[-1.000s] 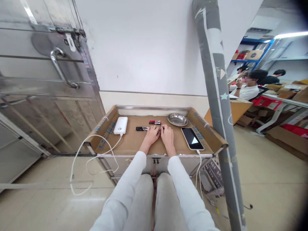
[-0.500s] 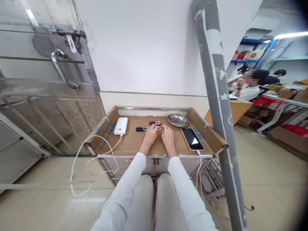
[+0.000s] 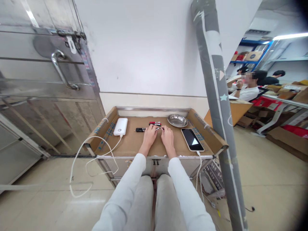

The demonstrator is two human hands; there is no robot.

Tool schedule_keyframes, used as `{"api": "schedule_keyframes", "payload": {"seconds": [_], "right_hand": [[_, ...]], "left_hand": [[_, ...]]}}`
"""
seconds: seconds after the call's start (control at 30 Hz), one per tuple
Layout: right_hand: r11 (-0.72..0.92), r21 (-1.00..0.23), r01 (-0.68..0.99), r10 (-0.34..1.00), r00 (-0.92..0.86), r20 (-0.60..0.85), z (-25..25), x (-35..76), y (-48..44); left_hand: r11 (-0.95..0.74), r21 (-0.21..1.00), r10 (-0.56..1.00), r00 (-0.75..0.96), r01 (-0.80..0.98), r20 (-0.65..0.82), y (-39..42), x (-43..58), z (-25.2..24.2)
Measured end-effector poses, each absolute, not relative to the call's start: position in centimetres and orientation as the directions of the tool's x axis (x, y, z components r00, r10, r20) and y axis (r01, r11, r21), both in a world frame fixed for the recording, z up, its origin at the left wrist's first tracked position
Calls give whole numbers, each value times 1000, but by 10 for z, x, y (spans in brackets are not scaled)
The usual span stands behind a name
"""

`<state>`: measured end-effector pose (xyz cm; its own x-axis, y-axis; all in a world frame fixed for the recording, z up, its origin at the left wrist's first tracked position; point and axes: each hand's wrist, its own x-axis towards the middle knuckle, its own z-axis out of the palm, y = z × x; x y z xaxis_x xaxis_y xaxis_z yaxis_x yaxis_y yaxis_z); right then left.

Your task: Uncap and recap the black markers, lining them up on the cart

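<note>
Both hands close together on a slim pen-like piece, work in progress

Position: the slim pen-like piece [image 3: 158, 129] sits between the hands, over the middle of the cardboard-lined tabletop [image 3: 131, 146]. Left hand [image 3: 150, 134]: fingers curled, tips pinching the pale end. Right hand [image 3: 166, 134]: fingers curled likewise, tips apparently pinching the dark end. Hands just beside each other, narrow gap between.

Progress (judgement): partway. The piece is in the fingers and not set down. Cannot tell whether its pale and dark parts are joined or separate; the fingertips hide the meeting point. A black marker [image 3: 140, 130] lies at the left hand, its right end hidden there; whether it is touched is unclear. A red marker [image 3: 154, 123] and a dark pen just beside it lie behind the hands, untouched; handling of these, if any is due, remains.

Surroundings: metal dish [image 3: 177, 121] at back right; phone [image 3: 192, 140] right of the right hand, with a charging cable [image 3: 200, 162] running over the front edge. White power bank [image 3: 120, 126] on the left, its cable looping past the table's edge. A grey wrapped pole [image 3: 213, 67] stands tilted beyond the right side. Nothing blocks the fingers; the hands themselves obstruct the view.
</note>
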<state>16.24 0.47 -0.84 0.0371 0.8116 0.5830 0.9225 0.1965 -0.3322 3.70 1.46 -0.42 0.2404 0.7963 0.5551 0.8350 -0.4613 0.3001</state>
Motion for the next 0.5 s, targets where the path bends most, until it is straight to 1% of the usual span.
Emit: {"api": "schedule_keyframes", "payload": {"seconds": [0.23,0.37,0.5], "right_hand": [[237,-361,902,821,14,571,-10,163,5],[232,-382,894,839,14,544,-10,163,4],[216,-377,901,857,10,516,-10,163,4]], "left_hand": [[-507,311,787,283,804,549,17,38,-8],[-510,325,795,291,797,533,16,38,-8],[-493,335,818,298,803,491,18,38,-9]]}}
